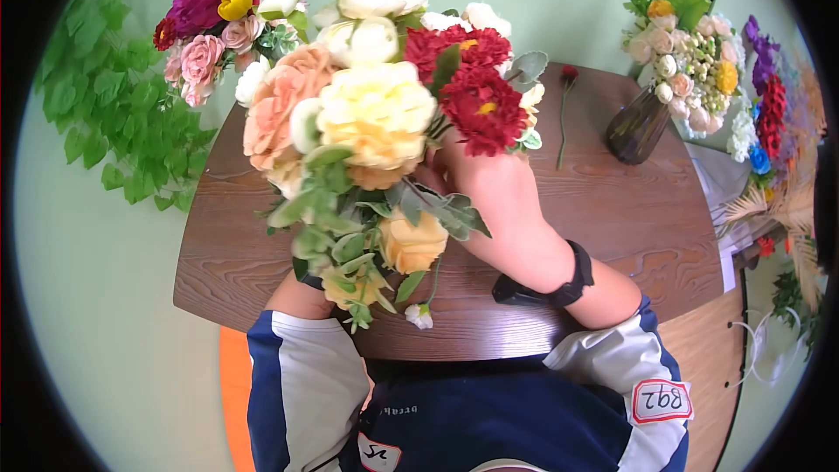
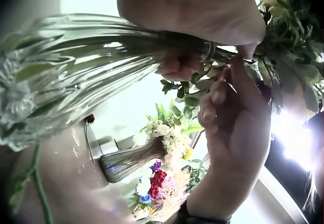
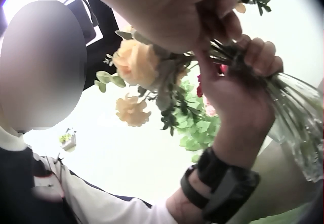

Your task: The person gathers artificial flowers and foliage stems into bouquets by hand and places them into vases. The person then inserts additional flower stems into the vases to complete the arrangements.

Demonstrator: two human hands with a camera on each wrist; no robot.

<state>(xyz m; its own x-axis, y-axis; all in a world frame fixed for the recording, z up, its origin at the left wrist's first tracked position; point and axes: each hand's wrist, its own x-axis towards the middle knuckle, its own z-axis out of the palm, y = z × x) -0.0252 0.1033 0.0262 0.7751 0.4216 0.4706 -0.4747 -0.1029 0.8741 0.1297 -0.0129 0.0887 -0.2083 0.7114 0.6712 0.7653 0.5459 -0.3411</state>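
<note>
A full bouquet of artificial flowers, with a large pale yellow bloom (image 1: 376, 114), peach roses and dark red flowers (image 1: 483, 109), fills the middle of the head view. Its stems run down into a clear ribbed glass vase (image 2: 91, 57), tilted in the wrist views. My left hand (image 3: 243, 95) grips the vase round its neck; in the head view the flowers hide it. At the vase's mouth, my right hand (image 2: 235, 120) has its fingers curled and pinches at the flower stems (image 3: 220, 52) just above the left hand. Leaves partly cover those right fingertips.
On the brown table (image 1: 236, 236), a single red rose (image 1: 564, 114) lies behind the right forearm. A dark glass vase (image 1: 638, 127) of white and orange flowers stands at the back right. Green leaves (image 1: 105, 79) hang on the left; more flowers (image 1: 769, 114) are far right.
</note>
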